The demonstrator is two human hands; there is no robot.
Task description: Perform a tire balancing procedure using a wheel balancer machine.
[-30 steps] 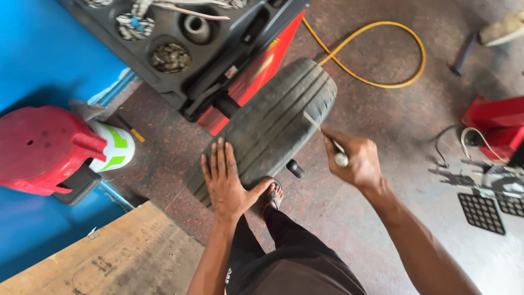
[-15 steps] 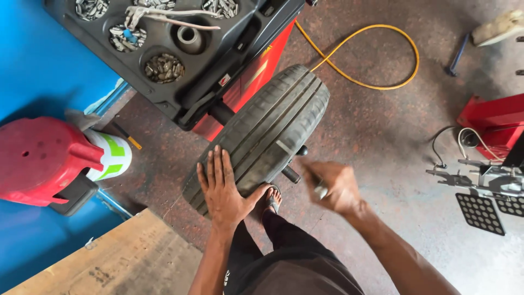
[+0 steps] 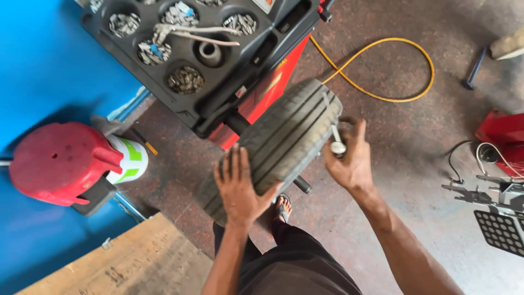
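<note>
**Tyre on the balancing machine, both my hands at its near end**

Item: tyre (image 3: 284, 136), dark, ribbed tread facing up at me. It is mounted upright on the shaft of the red and grey wheel balancer (image 3: 256, 93), clear of the floor. Seen from above, its tread runs as a long band from lower left, by my legs, to upper right, toward the yellow hose. The wheel's axle lies across that band, pointing into the machine on the left.

Left hand (image 3: 240, 188): open, fingers spread, palm flat on the tread at the near, lower end. It touches the tyre and grips nothing.

Right hand (image 3: 349, 158): closed around a small metal tool (image 3: 335, 139), pale and slim with a rounded end. The hand sits just beside the tyre's outer sidewall, on the side away from the machine. The tool's tip lies against the tread edge, near a pale strip that crosses the tread (image 3: 326, 101). Whether the tip presses on the rubber I cannot tell.

Relation of note: the tyre lies ahead of me and slightly left. My left hand rests on it; my right reaches its far face from the side.

Surroundings, outward:
- Balancer's tray (image 3: 180, 49), dark, with round pockets of small metal weights and a pair of pliers.
- My sandalled foot (image 3: 283, 207) under the tyre's near end.
- Yellow hose (image 3: 382, 71) looped on the floor, well apart.
- Red hood-like cover (image 3: 60, 161) at left, by a blue wall.
- Wooden board (image 3: 125, 262) at lower left.
- Red equipment and a perforated plate (image 3: 499, 232) at far right.
</note>
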